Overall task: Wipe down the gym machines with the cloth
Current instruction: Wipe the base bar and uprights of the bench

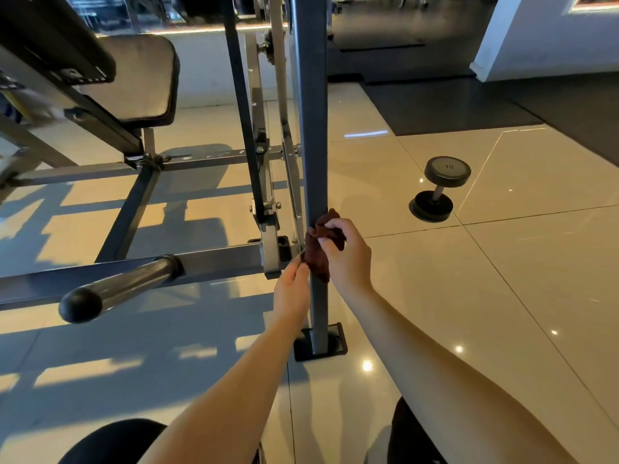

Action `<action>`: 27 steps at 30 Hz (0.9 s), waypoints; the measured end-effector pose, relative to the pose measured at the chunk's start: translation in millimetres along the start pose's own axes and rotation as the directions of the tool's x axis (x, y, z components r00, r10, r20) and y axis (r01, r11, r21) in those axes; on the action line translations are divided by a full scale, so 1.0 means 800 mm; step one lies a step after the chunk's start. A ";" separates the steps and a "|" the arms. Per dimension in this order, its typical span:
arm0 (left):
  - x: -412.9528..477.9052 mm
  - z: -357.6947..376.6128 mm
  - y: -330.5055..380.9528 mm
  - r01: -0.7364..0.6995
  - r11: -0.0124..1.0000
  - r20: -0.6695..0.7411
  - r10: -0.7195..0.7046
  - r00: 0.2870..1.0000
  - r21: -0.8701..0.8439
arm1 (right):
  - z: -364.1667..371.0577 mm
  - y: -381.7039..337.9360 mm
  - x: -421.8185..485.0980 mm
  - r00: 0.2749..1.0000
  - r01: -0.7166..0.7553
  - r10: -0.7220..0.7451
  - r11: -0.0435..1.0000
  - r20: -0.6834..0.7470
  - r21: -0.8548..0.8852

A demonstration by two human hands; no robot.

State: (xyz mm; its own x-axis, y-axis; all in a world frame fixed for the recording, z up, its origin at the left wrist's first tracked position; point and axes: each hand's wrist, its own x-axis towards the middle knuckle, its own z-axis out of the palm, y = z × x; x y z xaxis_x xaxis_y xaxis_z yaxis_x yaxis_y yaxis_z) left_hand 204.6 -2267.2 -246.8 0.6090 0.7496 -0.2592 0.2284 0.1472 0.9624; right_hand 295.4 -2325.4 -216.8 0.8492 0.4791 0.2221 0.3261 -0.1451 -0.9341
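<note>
A dark maroon cloth is wrapped around the lower part of a grey vertical steel post of a gym machine. My right hand grips the cloth from the right side of the post. My left hand pinches the cloth's lower left edge, just left of the post. The post ends in a black foot plate on the tiled floor below both hands.
A black padded seat and grey frame bars stand to the left. A black-capped handle bar juts toward me at lower left. A dumbbell marked 10 stands on the glossy tiles to the right. Dark mats lie farther back.
</note>
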 end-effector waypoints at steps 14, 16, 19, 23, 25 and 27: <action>0.012 0.010 0.096 -0.377 0.920 -0.069 0.385 0.920 0.104 | -0.016 -0.077 0.043 0.966 0.241 -0.242 0.970 -0.094 -0.020; 0.013 0.009 0.102 -0.338 0.933 -0.077 0.348 0.934 0.122 | -0.017 -0.080 0.048 0.984 0.157 -0.157 0.988 -0.079 -0.006; 0.005 0.002 0.129 -0.215 0.972 -0.035 0.219 0.975 0.097 | -0.025 -0.089 0.044 0.998 -0.063 0.063 0.998 -0.019 0.001; -0.024 -0.008 0.215 -0.045 0.997 0.047 0.043 0.998 0.055 | -0.036 -0.182 0.066 0.983 -0.168 0.167 0.986 -0.078 0.006; -0.037 -0.016 0.265 -0.020 1.000 0.053 0.019 0.998 0.022 | -0.044 -0.241 0.083 0.982 -0.163 0.165 0.986 -0.092 0.026; -0.050 -0.024 0.313 -0.016 1.000 0.075 0.016 0.997 -0.001 | -0.057 -0.286 0.089 0.972 -0.218 0.221 0.975 -0.075 0.053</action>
State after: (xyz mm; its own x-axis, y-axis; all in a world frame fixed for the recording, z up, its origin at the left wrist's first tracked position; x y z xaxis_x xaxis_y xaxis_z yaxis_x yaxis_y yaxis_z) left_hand 222.8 -2247.8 6.1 0.6676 0.7014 -0.2495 0.2180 0.1363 0.9664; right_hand 300.2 -2298.0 25.2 0.9290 0.3688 0.0301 0.1110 -0.2000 -0.9735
